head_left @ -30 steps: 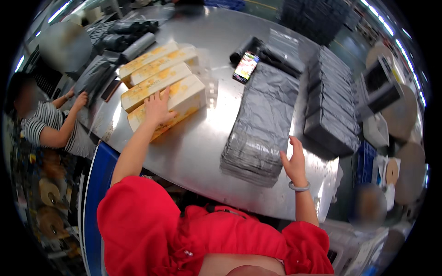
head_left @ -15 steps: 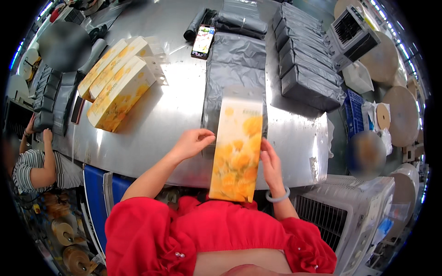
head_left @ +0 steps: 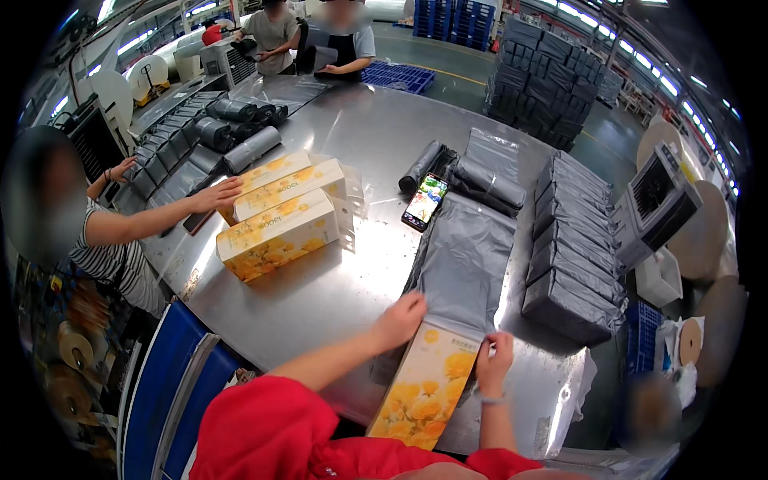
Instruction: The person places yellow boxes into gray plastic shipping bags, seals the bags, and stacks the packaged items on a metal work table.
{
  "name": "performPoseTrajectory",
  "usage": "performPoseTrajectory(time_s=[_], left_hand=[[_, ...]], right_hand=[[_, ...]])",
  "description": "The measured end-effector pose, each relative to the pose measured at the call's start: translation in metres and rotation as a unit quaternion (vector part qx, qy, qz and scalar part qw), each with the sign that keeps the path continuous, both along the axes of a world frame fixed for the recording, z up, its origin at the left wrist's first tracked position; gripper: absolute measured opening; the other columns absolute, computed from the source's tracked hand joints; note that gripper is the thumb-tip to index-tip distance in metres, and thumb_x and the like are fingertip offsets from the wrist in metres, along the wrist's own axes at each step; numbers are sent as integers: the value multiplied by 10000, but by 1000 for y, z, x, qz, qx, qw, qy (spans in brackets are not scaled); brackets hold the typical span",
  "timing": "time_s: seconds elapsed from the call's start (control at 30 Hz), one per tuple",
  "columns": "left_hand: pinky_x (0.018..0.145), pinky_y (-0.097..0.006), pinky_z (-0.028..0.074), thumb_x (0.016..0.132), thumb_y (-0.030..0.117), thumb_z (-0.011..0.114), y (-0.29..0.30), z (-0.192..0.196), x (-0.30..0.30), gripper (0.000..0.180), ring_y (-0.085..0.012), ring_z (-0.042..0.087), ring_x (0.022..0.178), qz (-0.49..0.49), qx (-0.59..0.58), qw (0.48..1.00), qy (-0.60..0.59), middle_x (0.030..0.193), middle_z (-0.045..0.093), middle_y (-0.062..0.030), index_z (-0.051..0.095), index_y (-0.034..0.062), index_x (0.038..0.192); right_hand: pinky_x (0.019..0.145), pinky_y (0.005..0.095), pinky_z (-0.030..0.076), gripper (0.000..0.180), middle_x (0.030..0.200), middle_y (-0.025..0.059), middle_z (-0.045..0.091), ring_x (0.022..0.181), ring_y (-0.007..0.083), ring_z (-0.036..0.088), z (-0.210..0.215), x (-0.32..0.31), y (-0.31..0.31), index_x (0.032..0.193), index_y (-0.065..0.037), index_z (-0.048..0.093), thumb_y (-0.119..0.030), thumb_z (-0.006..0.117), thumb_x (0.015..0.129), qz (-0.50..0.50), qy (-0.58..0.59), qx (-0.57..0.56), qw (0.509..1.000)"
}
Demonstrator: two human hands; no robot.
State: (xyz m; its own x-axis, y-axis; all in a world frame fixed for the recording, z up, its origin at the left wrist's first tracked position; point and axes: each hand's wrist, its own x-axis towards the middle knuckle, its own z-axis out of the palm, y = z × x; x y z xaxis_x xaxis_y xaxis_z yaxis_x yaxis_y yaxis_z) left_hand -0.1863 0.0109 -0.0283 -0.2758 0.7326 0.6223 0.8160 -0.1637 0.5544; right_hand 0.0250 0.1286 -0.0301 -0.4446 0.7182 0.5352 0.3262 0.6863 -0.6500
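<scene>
A long carton [head_left: 428,388] with yellow flowers lies slanting before me, its near end close to my red clothing. Its far end meets the mouth of a flat grey plastic bag [head_left: 466,256] on the metal table. How far it sits inside is hard to make out. My left hand [head_left: 400,322], fingers pinched, holds the bag's edge at the carton's far left corner. On the opposite side my right hand [head_left: 494,362] has its fingers closed at the bag's right edge. Beyond the left hand, a lit phone [head_left: 424,202] rests beside the bags.
Several more flowered cartons [head_left: 280,236] stand left on the metal table [head_left: 368,152], a co-worker's hand [head_left: 220,194] on one. A row of filled grey bags [head_left: 572,264] lines the right side. Grey rolls [head_left: 420,164] lie past the phone. Two other people stand at the far end.
My view has tilted up and turned. The carton has come down onto the table against the bag, and both hands have closed on the bag's edge. The co-worker has reached to the cartons.
</scene>
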Motion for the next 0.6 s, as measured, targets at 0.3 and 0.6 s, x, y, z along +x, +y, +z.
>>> performPoseTrajectory(time_s=[0.3, 0.6], left_hand=[[722, -477, 486, 797, 213, 578, -2, -39, 8, 211, -394, 597, 883, 76, -350, 933, -27, 930, 607, -223, 583, 21, 883], [681, -476, 498, 779, 245, 550, -150, -34, 69, 244, -370, 631, 791, -192, -559, 802, 89, 834, 644, -208, 652, 28, 825]], right_hand=[[672, 467, 465, 186, 808, 214, 620, 784, 401, 591, -33, 11, 5, 873, -26, 610, -196, 582, 803, -17, -274, -98, 957], [620, 470, 486, 260, 700, 182, 628, 670, 391, 615, -29, 125, -114, 768, -32, 649, -265, 542, 808, 232, -448, -104, 857]])
